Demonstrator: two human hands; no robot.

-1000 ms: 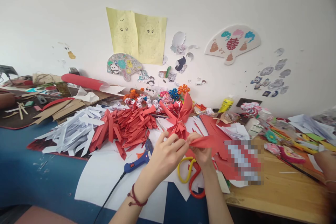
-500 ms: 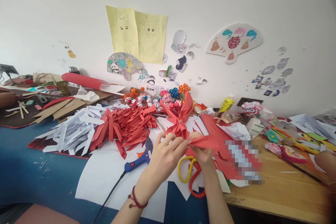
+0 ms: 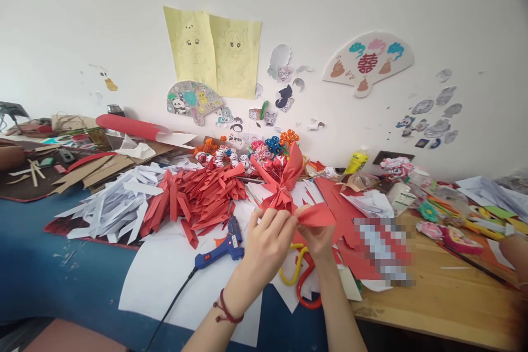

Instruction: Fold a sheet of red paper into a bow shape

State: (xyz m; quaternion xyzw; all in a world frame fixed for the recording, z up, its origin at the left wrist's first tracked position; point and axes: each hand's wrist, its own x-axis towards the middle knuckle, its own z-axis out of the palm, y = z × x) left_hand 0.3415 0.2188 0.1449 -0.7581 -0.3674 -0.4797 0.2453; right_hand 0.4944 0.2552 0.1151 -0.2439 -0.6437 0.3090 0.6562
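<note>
Red paper: a folded red piece (image 3: 317, 215) sits raised above the bench (image 3: 416, 311), between two bare hands; just behind it spreads a red paper bow (image 3: 285, 186), gathered at its middle.
Hands: the left hand (image 3: 270, 235) has its fingers closed on the piece's left end; the right hand (image 3: 318, 239) pinches it from below, fingertips partly hidden.
Paper risk: a pull in opposite directions could tear the thin piece or drag its fold askew; too tight a pinch could leave stray creases; a careless forward reach could crush the bow.
Glue gun: a blue glue gun (image 3: 223, 248) lies beside the left forearm; if hot, it might burn skin or scorch the white sheet (image 3: 165, 294) beneath; its black cord (image 3: 180, 293) trails toward the near edge, where an arm could snag it.
Scissors: yellow and red handles (image 3: 308, 303) lie between the forearms, probably in the way of anything lowered there.
Paper piles: white strips (image 3: 117, 201) and red strips (image 3: 202, 192) crowd the left; red sheets (image 3: 352, 261) hem in the right.
</note>
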